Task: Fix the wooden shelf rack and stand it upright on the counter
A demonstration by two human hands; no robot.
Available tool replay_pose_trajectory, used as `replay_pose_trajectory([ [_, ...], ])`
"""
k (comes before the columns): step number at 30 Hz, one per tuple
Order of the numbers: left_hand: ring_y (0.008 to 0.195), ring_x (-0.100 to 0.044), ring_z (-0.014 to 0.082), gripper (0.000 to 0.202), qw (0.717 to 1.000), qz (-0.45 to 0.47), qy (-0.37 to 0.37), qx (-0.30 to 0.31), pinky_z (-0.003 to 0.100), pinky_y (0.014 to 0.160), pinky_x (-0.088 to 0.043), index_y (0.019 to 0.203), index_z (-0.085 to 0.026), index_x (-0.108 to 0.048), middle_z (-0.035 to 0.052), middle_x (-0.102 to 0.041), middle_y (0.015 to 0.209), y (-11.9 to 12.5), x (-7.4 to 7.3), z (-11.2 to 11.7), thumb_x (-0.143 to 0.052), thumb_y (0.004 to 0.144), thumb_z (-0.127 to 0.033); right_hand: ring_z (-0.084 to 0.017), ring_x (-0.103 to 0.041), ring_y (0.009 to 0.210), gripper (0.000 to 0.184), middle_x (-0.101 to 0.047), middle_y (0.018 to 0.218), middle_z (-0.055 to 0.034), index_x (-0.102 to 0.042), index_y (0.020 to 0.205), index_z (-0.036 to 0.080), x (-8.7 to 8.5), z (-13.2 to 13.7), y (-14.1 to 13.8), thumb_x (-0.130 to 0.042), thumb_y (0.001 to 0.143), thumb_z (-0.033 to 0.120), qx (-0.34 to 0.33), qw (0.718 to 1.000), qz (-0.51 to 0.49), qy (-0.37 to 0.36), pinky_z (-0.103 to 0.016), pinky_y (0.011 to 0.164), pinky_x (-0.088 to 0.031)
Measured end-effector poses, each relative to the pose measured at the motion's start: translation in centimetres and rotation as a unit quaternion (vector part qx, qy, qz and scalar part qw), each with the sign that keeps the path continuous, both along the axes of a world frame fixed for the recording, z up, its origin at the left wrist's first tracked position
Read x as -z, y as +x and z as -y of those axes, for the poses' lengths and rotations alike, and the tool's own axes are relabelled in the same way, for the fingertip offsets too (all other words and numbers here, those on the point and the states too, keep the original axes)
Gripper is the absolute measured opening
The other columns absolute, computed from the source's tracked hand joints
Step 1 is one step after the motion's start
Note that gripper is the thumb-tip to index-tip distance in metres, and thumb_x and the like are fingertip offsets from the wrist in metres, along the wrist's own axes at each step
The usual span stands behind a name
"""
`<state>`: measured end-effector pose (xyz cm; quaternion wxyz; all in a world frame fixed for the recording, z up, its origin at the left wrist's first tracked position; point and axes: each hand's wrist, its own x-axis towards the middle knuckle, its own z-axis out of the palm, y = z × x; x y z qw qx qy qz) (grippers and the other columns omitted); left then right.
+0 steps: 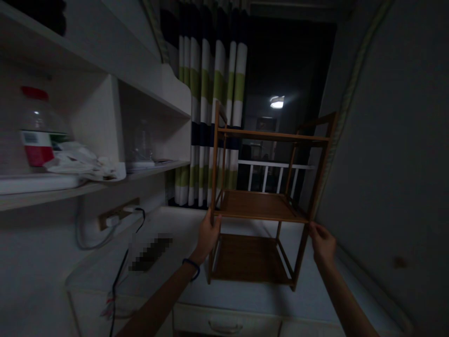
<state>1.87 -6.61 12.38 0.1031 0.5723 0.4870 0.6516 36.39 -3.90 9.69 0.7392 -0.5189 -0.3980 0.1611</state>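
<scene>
A brown wooden rack [261, 206] with three shelves stands on a white desk top [182, 224], its bottom shelf resting on the surface. My left hand [207, 236] grips the rack's front left post at the height of the middle shelf. My right hand [322, 243] is closed on the front right post at the same height. A dark band circles my left wrist. Both arms reach forward from the bottom of the view.
White wall shelves at left carry a red-capped plastic bottle [37, 128], a crumpled white bag [82, 161] and a clear jar [140, 145]. A wall socket with a black cable [119, 276] sits below. Striped curtain [210, 103] and dark window lie behind; a wall is close at right.
</scene>
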Motion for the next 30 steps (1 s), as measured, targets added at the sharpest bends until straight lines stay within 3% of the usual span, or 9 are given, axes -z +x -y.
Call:
replay_pose_trajectory([
  [4,0.100,-0.054,0.0194,0.046,0.997,0.078,0.016,0.016,0.036,0.090,-0.040,0.111,-0.018,-0.039,0.0089,-0.058,0.104,-0.4,0.4,-1.0,-0.055,0.072,-0.036,-0.022,-0.059,0.080,0.052,-0.066,0.085,-0.0112,-0.063,0.085,0.011,-0.1,0.4,-0.4,-0.065,0.053,0.052,-0.040,0.999,-0.001,0.031,-0.038,0.078,-0.046],
  [10,0.080,-0.058,0.0144,0.041,0.980,0.194,0.034,0.039,0.032,0.079,-0.044,0.090,-0.019,-0.040,0.0025,-0.059,0.083,-0.8,0.6,-1.9,-0.065,0.061,-0.034,-0.021,-0.060,0.079,0.047,-0.066,0.084,-0.0096,-0.062,0.086,0.013,-0.1,0.8,-1.2,-0.067,0.054,0.048,-0.057,0.997,-0.006,0.047,-0.038,0.078,-0.046],
  [17,0.073,-0.059,0.0161,0.037,0.977,0.212,0.003,0.036,0.031,0.072,-0.046,0.082,-0.017,-0.047,0.0021,-0.062,0.073,-0.2,0.0,-1.2,-0.068,0.058,-0.036,-0.022,-0.060,0.081,0.047,-0.067,0.086,-0.0110,-0.064,0.085,0.012,0.3,0.8,-1.3,-0.064,0.057,0.050,-0.047,0.998,-0.002,0.046,-0.038,0.078,-0.046],
  [22,0.073,-0.059,0.0163,0.041,0.967,0.253,0.007,-0.004,0.031,0.072,-0.046,0.082,-0.016,-0.048,0.0017,-0.062,0.073,0.4,-0.3,-0.7,-0.070,0.054,-0.037,-0.020,-0.059,0.074,0.045,-0.066,0.077,-0.0076,-0.063,0.078,0.012,0.5,0.7,-1.1,-0.064,0.056,0.051,-0.049,0.998,-0.029,0.040,-0.035,0.073,-0.047],
  [25,0.078,-0.059,0.0186,0.041,0.975,0.223,-0.015,-0.010,0.033,0.075,-0.046,0.080,-0.016,-0.051,0.0035,-0.063,0.076,-0.1,-0.5,-0.1,-0.067,0.057,-0.046,-0.018,-0.058,0.071,0.045,-0.064,0.073,-0.0053,-0.062,0.074,0.013,0.1,0.8,-0.8,-0.063,0.057,0.054,-0.074,0.995,-0.065,0.025,-0.032,0.068,-0.048],
  [28,0.090,-0.057,0.0222,0.048,0.977,0.211,-0.037,0.008,0.038,0.082,-0.044,0.078,-0.015,-0.055,0.0089,-0.063,0.090,-1.8,-0.9,-0.6,-0.046,0.069,-0.061,-0.018,-0.059,0.069,0.047,-0.064,0.074,-0.0057,-0.060,0.074,0.014,-0.8,0.4,-0.2,-0.058,0.059,0.058,-0.104,0.990,-0.096,0.003,-0.030,0.063,-0.049],
  [30,0.099,-0.054,0.0228,0.058,0.970,0.238,-0.041,0.027,0.040,0.089,-0.040,0.081,-0.015,-0.057,0.0117,-0.060,0.103,-3.4,-1.1,-2.2,-0.032,0.073,-0.066,-0.019,-0.060,0.071,0.048,-0.065,0.076,-0.0063,-0.059,0.075,0.015,-1.3,-0.7,0.5,-0.054,0.061,0.060,-0.111,0.987,-0.117,-0.017,-0.031,0.060,-0.049],
])
